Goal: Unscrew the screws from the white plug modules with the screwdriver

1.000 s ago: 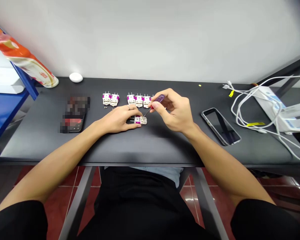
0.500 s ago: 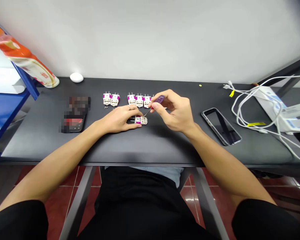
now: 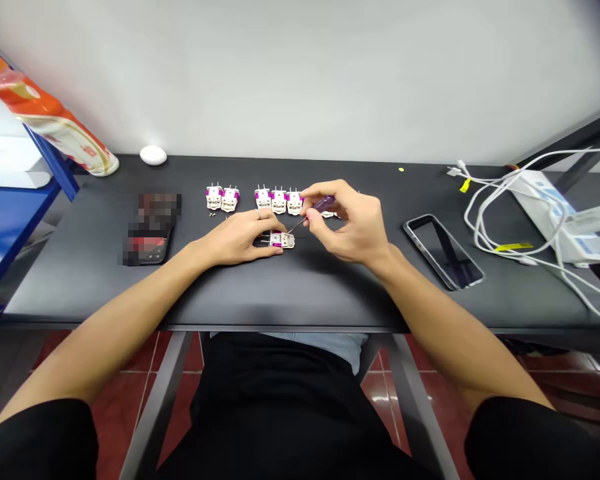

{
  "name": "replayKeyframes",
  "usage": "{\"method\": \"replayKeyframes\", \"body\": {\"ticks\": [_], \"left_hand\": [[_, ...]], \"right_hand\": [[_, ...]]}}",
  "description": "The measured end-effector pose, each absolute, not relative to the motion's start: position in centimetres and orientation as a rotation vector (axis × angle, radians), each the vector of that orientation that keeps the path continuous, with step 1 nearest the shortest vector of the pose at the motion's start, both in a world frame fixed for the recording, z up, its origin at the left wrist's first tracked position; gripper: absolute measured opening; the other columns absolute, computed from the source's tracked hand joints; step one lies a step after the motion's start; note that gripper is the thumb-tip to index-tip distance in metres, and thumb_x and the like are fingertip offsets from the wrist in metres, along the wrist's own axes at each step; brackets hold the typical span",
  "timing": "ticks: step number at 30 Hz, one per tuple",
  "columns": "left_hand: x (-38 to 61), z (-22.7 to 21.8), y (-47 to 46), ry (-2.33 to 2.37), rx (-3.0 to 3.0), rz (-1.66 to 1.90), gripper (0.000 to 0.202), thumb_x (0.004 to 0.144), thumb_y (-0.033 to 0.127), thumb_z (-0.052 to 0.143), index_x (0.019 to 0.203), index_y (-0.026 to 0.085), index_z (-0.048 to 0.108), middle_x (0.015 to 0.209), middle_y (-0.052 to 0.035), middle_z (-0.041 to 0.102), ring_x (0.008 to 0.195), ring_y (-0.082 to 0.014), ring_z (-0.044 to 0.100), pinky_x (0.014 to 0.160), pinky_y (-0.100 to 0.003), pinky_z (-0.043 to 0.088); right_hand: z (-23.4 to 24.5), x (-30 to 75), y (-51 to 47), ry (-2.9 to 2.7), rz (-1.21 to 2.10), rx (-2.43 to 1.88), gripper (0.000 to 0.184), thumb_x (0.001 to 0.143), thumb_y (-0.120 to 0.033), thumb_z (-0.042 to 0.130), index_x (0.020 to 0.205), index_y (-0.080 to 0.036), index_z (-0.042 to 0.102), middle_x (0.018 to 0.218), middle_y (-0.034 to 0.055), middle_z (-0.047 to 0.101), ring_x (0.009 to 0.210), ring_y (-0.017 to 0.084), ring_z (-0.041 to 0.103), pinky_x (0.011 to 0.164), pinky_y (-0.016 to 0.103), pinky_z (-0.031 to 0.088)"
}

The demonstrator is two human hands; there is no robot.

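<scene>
My left hand (image 3: 241, 239) rests on the table and grips a small white and purple electrical plug (image 3: 282, 240) lying flat, its pins pointing left under the fingers. In my right hand (image 3: 349, 221) is a screwdriver (image 3: 324, 204) with a dark purple handle. Its thin shaft slants down to the left, the tip at the upper edge of the plug; whether it sits in a screw is too small to tell. Behind my hands stand several similar white and purple plugs (image 3: 279, 201), pins up, partly covered by my right hand. Another pair of plugs (image 3: 223, 199) stands farther left.
Tiny screws (image 3: 213, 215) lie before the left pair. A smartphone (image 3: 443, 252) lies to the right, beside white cables (image 3: 480, 227) and a white box (image 3: 543, 213). To the left are a dark, partly blurred device (image 3: 153, 243), a white oval object (image 3: 153, 155) and an orange bag (image 3: 55, 113).
The screwdriver handle has tilted lower and to the right, and my right fingers have shifted on it. My left hand and the plug stay in place.
</scene>
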State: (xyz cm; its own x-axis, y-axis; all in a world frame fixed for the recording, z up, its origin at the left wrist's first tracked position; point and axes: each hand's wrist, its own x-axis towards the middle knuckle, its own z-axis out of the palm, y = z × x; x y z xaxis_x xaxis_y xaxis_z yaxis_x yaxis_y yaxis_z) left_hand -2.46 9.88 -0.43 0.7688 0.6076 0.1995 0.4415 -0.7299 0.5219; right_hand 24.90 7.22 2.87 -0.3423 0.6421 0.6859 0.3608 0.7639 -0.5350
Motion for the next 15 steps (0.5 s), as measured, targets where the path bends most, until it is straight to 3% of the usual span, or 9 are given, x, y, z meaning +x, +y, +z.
{"method": "replayKeyframes", "body": {"ticks": [3, 6, 9, 12, 15], "left_hand": [[-2.4, -0.4, 9.9, 0.792, 2.500, 0.496, 0.044, 0.110, 0.057, 0.071, 0.137, 0.023, 0.078, 0.134, -0.0115, 0.079, 0.113, -0.0275, 0.075, 0.097, -0.037, 0.057], [-2.4, -0.3, 9.8, 0.797, 2.495, 0.492, 0.045, 0.110, 0.057, 0.070, 0.138, 0.022, 0.078, 0.133, -0.0115, 0.079, 0.112, -0.0270, 0.075, 0.096, -0.036, 0.057], [-2.3, -0.2, 9.8, 0.809, 2.500, 0.482, 0.046, 0.110, 0.057, 0.070, 0.138, 0.022, 0.078, 0.133, -0.0118, 0.079, 0.110, -0.0267, 0.075, 0.096, -0.036, 0.056], [-2.4, -0.2, 9.8, 0.820, 2.521, 0.468, 0.046, 0.109, 0.057, 0.070, 0.138, 0.022, 0.079, 0.133, -0.0119, 0.078, 0.109, -0.0269, 0.075, 0.093, -0.036, 0.057], [-2.5, -0.2, 9.9, 0.805, 2.557, 0.470, 0.046, 0.110, 0.057, 0.069, 0.138, 0.023, 0.079, 0.134, -0.0118, 0.078, 0.110, -0.0275, 0.075, 0.094, -0.036, 0.057]], "right_hand": [[2.3, 25.0, 7.2, -2.028, 0.224, -0.771, 0.019, 0.110, -0.025, 0.062, 0.128, -0.027, 0.068, 0.100, 0.0010, 0.083, 0.079, 0.017, 0.081, 0.076, 0.032, 0.066], [2.4, 25.1, 7.2, -2.107, 0.115, -0.882, 0.010, 0.114, -0.034, 0.058, 0.113, -0.026, 0.064, 0.089, 0.0008, 0.080, 0.069, 0.017, 0.074, 0.066, 0.031, 0.056], [3.7, 24.8, 7.4, -2.180, 0.022, -1.087, 0.025, 0.118, -0.042, 0.050, 0.101, -0.026, 0.061, 0.071, -0.0013, 0.068, 0.057, 0.017, 0.060, 0.060, 0.032, 0.041], [5.9, 24.2, 7.7, -2.361, 0.018, -1.178, 0.022, 0.116, -0.033, 0.045, 0.108, -0.024, 0.063, 0.074, 0.0006, 0.067, 0.060, 0.019, 0.054, 0.063, 0.034, 0.035], [8.0, 23.6, 8.2, -2.538, 0.096, -1.083, 0.016, 0.106, -0.021, 0.047, 0.111, -0.023, 0.062, 0.085, 0.0038, 0.071, 0.068, 0.020, 0.055, 0.068, 0.034, 0.038]]}}
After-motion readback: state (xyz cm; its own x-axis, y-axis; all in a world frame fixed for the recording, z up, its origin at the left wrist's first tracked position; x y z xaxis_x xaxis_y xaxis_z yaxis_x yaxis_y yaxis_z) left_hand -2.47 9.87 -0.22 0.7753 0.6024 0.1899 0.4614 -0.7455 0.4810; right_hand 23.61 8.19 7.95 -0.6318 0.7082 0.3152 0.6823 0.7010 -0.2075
